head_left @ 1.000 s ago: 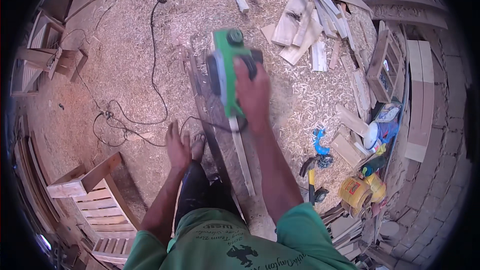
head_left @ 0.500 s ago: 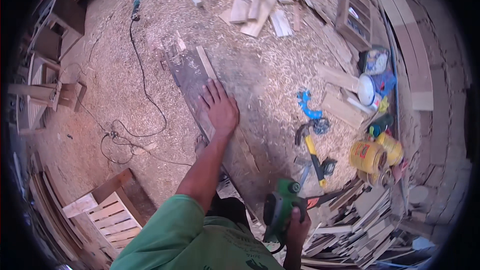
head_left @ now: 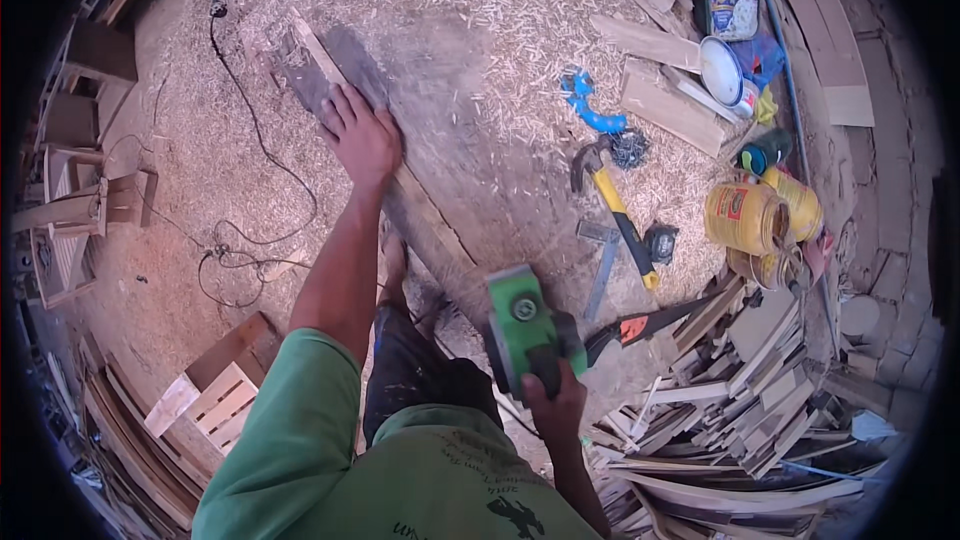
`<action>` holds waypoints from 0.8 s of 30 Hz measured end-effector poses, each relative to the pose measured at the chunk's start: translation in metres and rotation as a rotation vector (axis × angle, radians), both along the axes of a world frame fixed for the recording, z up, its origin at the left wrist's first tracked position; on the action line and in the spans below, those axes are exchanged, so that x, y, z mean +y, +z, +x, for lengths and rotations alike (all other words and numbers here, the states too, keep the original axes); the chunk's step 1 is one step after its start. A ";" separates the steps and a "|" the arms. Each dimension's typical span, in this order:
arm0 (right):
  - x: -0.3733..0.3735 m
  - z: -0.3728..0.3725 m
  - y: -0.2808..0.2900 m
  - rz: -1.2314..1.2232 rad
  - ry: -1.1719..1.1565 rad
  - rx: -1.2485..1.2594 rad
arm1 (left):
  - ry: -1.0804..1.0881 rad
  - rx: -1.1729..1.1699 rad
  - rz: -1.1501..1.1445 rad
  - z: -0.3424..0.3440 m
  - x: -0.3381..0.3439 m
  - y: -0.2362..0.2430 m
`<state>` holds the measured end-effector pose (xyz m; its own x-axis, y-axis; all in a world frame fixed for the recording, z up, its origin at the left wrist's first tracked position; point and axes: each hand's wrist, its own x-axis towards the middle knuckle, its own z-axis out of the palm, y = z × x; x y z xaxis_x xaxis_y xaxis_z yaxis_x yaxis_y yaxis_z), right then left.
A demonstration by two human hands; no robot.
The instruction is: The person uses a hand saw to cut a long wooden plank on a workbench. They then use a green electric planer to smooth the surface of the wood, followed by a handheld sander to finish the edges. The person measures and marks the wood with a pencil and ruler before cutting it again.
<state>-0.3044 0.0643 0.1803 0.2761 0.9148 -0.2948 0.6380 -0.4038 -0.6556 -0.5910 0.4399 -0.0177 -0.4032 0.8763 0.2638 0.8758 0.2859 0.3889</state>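
My left hand [head_left: 365, 145] lies flat with its fingers spread on a narrow wooden strip [head_left: 432, 212]. The strip runs lengthwise along a dark, worn board [head_left: 440, 120] on the ground. In my right hand [head_left: 558, 405] is the rear handle of a green electric planer [head_left: 520, 315]. The planer is at the near end of the strip, close to my body; whether its sole touches wood is hidden. To the right of the strip lie a claw hammer [head_left: 620, 215] with a yellow and black handle and a metal try square [head_left: 600, 270].
A handsaw [head_left: 650, 325] lies right of the planer, beside piled offcuts [head_left: 740, 380]. Yellow jars [head_left: 745, 218] and a white bowl [head_left: 722, 72] stand at the right. A black cord [head_left: 262, 130] crosses the shavings at left, near small wooden frames [head_left: 75, 190].
The planer has come forward and sits more level, its top now showing. My left hand keeps its place on the strip. The whole view has shifted, so the scene sits higher.
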 end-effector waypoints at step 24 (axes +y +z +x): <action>0.195 -0.120 -0.045 0.208 0.296 -0.122 | -0.107 -0.243 -0.254 -0.073 0.032 0.029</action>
